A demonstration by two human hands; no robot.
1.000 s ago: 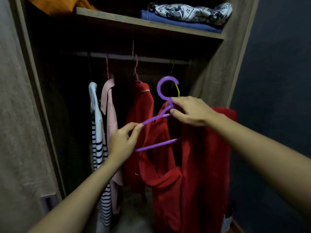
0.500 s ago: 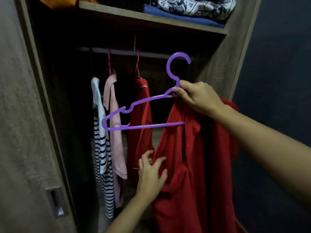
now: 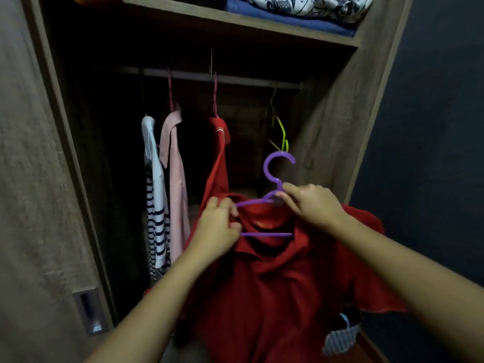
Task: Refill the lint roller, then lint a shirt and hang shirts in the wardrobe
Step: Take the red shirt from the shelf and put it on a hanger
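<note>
A red polo shirt (image 3: 275,297) hangs in front of me, low before the open wardrobe. A purple plastic hanger (image 3: 269,200) sits inside its collar, hook pointing up, below the rail (image 3: 235,79). My right hand (image 3: 311,204) pinches the hanger's neck just under the hook. My left hand (image 3: 216,226) grips the shirt's collar at the hanger's left shoulder. The hanger's left arm is hidden under the cloth; its lower bar shows through the neck opening. No lint roller is in view.
On the rail hang a striped shirt (image 3: 154,205), a pink shirt (image 3: 175,179), another red shirt (image 3: 218,163) and a yellow-green hanger (image 3: 281,134). Folded clothes (image 3: 296,11) lie on the shelf above. The sliding door (image 3: 39,205) stands at left, a dark wall (image 3: 432,153) at right.
The hanger dropped from near the rail and now sits inside the red shirt's collar. My left hand rose from the shirt's front to the collar.
</note>
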